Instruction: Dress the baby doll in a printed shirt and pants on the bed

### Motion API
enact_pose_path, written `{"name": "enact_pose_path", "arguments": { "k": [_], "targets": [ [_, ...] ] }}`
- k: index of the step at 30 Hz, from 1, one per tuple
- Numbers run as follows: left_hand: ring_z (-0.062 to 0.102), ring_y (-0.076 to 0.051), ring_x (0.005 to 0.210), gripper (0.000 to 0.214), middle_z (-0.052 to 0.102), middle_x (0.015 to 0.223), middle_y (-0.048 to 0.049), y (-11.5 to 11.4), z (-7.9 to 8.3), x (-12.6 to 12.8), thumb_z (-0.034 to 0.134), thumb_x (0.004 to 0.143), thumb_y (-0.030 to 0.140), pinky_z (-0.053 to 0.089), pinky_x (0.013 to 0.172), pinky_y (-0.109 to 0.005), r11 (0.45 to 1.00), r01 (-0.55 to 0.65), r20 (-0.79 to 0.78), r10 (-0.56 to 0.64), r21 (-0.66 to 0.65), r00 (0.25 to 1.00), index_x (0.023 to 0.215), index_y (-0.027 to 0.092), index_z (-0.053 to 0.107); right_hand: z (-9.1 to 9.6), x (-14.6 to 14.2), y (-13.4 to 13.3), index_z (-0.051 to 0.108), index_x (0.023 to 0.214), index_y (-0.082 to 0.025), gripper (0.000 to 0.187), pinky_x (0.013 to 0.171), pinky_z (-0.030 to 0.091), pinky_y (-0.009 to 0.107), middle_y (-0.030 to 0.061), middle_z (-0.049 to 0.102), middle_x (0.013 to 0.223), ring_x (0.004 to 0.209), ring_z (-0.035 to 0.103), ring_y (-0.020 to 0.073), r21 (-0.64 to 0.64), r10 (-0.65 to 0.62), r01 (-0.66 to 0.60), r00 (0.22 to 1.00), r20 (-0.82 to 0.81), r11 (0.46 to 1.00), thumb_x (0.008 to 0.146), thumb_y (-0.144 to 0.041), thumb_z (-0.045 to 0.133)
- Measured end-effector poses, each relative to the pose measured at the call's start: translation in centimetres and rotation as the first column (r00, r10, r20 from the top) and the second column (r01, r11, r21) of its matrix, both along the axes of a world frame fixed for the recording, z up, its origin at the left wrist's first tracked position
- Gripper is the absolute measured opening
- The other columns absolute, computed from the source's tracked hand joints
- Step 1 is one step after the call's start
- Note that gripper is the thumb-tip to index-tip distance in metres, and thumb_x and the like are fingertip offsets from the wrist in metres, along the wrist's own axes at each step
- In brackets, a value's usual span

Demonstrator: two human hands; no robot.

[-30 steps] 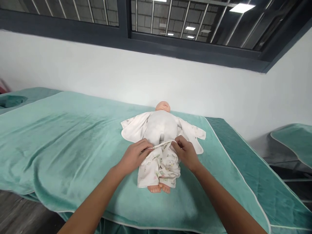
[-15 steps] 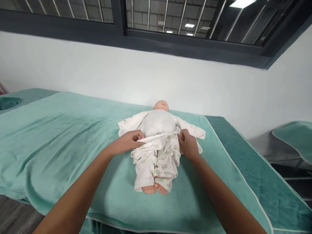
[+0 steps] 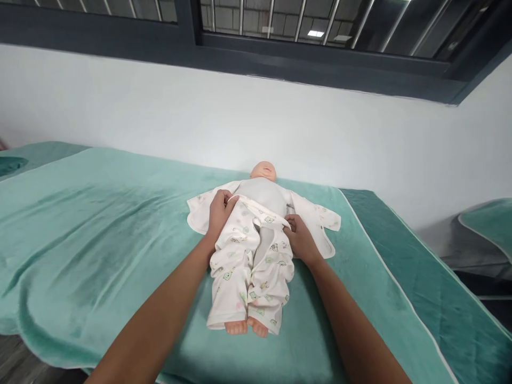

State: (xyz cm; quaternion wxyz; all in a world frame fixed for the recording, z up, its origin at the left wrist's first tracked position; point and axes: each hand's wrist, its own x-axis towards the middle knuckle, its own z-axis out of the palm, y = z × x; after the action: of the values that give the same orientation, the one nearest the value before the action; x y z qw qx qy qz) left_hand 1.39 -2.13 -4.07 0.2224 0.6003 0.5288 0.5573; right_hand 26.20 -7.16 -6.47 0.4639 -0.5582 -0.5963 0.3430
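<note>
1. The doll (image 3: 266, 193) lies on its back, its head (image 3: 264, 170) at the wall end and its bare feet (image 3: 236, 327) toward the person.
2. The trousers (image 3: 232, 256), white with a small green print, cover the doll's legs; the waistband (image 3: 259, 211) crosses its lower belly at a slant, higher on the person's left. Between the legs a gap in the cloth shows a pale surface.
3. The left hand (image 3: 220, 212), beside the doll's waist on the person's left, pinches the waistband between thumb and fingers, a narrow grip on the upper end of the slant.
4. The right hand (image 3: 299, 238), at the doll's opposite hip, also grips narrowly, thumb and curled fingers closed on the trousers' edge; some fingertips are hidden.
5. The white jacket (image 3: 311, 220) is open, its sleeves stretched out to both sides of the doll and its front panels spread flat, leaving the pale torso bare.
6. Under the doll is a light green blanket (image 3: 120, 240), wrinkled on the person's left; a darker green cover (image 3: 416, 250) shows beyond its pale edging, to the doll's right as the person sees it.
7. Behind the doll's head rises a white wall (image 3: 240, 117), and above that a dark window frame (image 3: 280, 56) with metal bars (image 3: 301, 18) behind it.
</note>
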Motion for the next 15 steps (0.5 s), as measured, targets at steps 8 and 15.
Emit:
{"name": "enact_pose_path", "arguments": {
  "k": [8,15],
  "targets": [
    [0.054,-0.020,0.072,0.034,0.056,0.071,0.0021,0.7,-1.8,-0.6,0.051,0.087,0.059,0.040,0.068,-0.030,0.962,0.094,-0.112,-0.126,-0.256,0.986,0.083,0.025,0.046,1.2,-0.6,0.4,0.051,0.107,-0.022,0.040,0.063,0.049,0.032,0.0059,0.069,0.101,0.081,0.064,0.0211,-0.201,-0.010,-0.029,0.982,-0.190,0.979,0.068,-0.022,0.059],
    [0.064,-0.023,0.088,0.054,0.070,0.096,-0.0062,0.6,-2.2,-1.1,0.055,0.083,0.066,0.047,0.078,-0.033,0.896,0.198,0.067,-0.186,-0.398,0.980,0.110,0.020,0.059,3.0,-0.4,1.5,0.054,0.087,-0.022,0.027,0.055,0.046,0.029,0.0027,0.068,0.082,0.070,0.061,0.0195,-0.228,0.198,-0.265,0.939,-0.279,0.937,0.060,-0.016,0.054]
  ]
}}
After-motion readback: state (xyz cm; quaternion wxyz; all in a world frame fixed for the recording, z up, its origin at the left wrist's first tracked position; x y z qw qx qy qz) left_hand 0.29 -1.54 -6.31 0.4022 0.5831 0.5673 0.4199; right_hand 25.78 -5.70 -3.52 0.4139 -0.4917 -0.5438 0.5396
